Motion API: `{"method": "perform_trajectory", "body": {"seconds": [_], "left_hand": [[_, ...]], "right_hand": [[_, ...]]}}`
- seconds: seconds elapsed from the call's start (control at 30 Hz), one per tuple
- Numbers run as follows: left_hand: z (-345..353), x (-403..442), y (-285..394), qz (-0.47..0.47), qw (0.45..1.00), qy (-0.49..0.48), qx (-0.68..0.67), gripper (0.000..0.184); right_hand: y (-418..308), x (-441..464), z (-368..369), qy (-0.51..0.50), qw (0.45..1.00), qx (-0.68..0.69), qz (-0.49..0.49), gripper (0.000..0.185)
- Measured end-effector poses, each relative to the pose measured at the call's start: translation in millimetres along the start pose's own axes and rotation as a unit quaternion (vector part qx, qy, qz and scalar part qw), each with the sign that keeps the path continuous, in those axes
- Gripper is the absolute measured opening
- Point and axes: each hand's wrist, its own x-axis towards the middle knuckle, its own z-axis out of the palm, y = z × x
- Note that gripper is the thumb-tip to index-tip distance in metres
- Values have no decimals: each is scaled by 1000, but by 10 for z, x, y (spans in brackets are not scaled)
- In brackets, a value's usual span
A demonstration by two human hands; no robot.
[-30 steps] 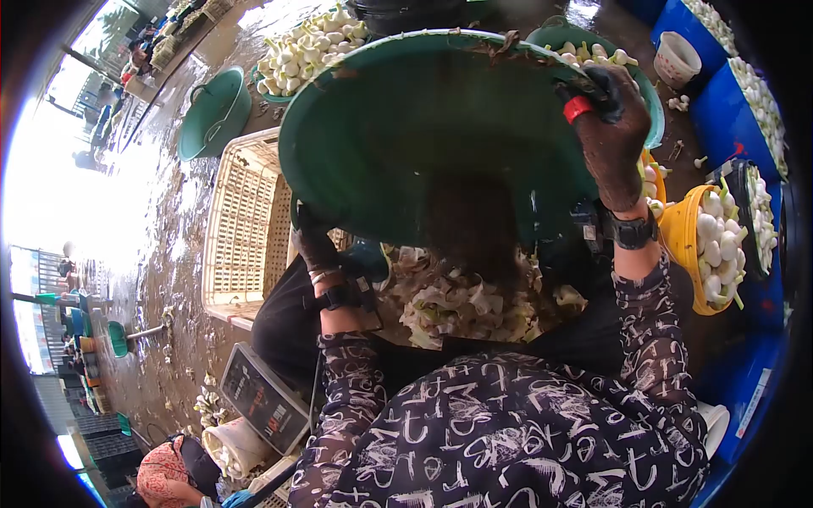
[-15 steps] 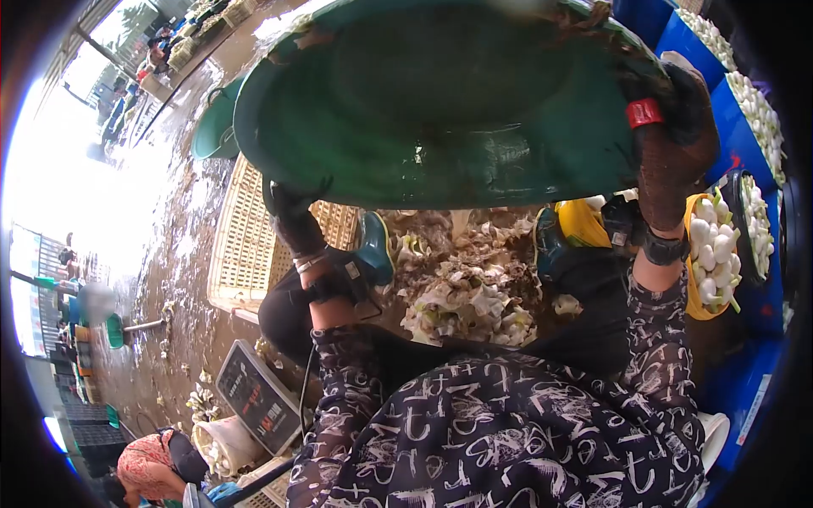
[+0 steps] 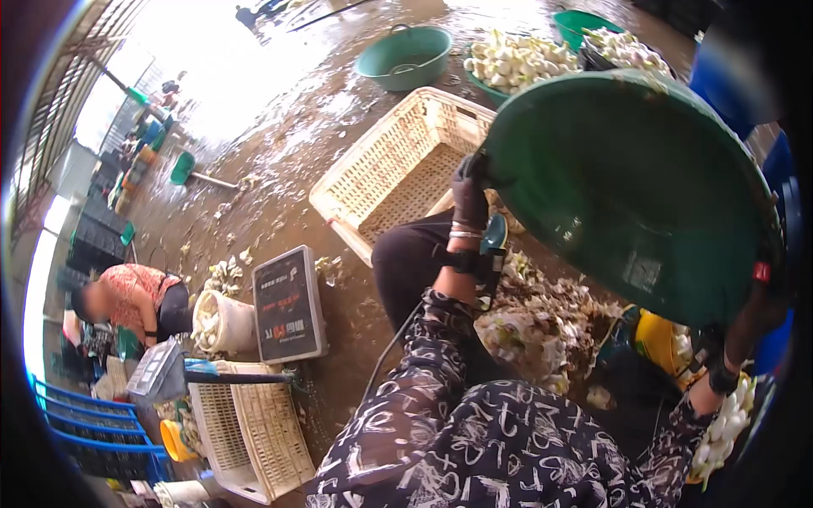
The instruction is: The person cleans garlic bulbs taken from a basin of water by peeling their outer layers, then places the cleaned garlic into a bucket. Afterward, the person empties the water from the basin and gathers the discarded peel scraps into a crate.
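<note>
A large green plastic basin (image 3: 627, 190) is held up in front of me, tilted, with its hollow side facing me and nothing seen inside. My gloved left hand (image 3: 470, 188) is closed on its near left rim. On the right rim my gloved right hand (image 3: 758, 313) grips it too, partly in shadow, with a red band on it. Below the basin, a heap of pale and brown peelings (image 3: 550, 317) covers the floor between my legs. A yellow container (image 3: 656, 339) with white bulbs stands near my right forearm.
A cream slatted crate (image 3: 356, 190) lies to the left, beyond it a green tub (image 3: 405, 59). White bulbs (image 3: 521, 63) fill another basin. A platform scale (image 3: 290, 305), a white bucket (image 3: 222, 323) and crates stand left. A person (image 3: 140, 296) bends over there. The floor is wet.
My view has turned left, bringing the scale, the crate and the bent person further in. The basin, still in both hands, now sits right in view and slants down to the right.
</note>
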Motion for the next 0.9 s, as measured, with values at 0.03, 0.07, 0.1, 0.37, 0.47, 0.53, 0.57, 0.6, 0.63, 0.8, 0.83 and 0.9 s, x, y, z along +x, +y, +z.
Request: {"method": "perform_trajectory", "body": {"seconds": [0.03, 0.07, 0.1, 0.37, 0.47, 0.53, 0.57, 0.6, 0.63, 0.8, 0.83, 0.9], "left_hand": [[-7, -23, 26, -25, 1000, -1, 8, 24], [11, -26, 44, -19, 1000, 1, 9, 24], [-44, -27, 89, -19, 998, 5, 60, 24], [-29, -111, 84, -94, 988, 20, 119, 24], [13, -164, -3, -66, 988, 18, 141, 25], [-124, -156, -155, -35, 983, -10, 180, 27], [-230, -162, -261, 22, 959, -41, 280, 27], [-252, -170, -278, 85, 921, -60, 374, 26], [-263, -219, -310, 85, 923, -66, 370, 26], [-155, -427, -229, 28, 898, -106, 427, 31], [-256, -480, -317, 51, 867, -128, 480, 35], [-374, -585, -406, 106, 793, -164, 577, 45]], "right_hand": [[-3, 0, 11, -1, 1000, 1, 0, 33], [-45, 10, 16, -2, 1000, 0, 1, 34], [-168, -32, 25, -1, 1000, -5, 0, 34], [31, -169, 38, -1, 997, 74, 28, 41], [-3, -200, 98, 8, 986, 148, 74, 42], [-277, -136, 127, 15, 983, 166, 70, 35], [-287, -124, 131, 21, 984, 161, 69, 35], [-281, -136, 148, 6, 986, 154, 62, 35], [-286, -132, 151, -10, 988, 146, 54, 36], [-540, 83, 247, -50, 995, 71, -56, 30], [-625, 158, 334, -46, 995, 70, -58, 30], [-811, 345, 559, -55, 989, 67, -116, 25]]}}
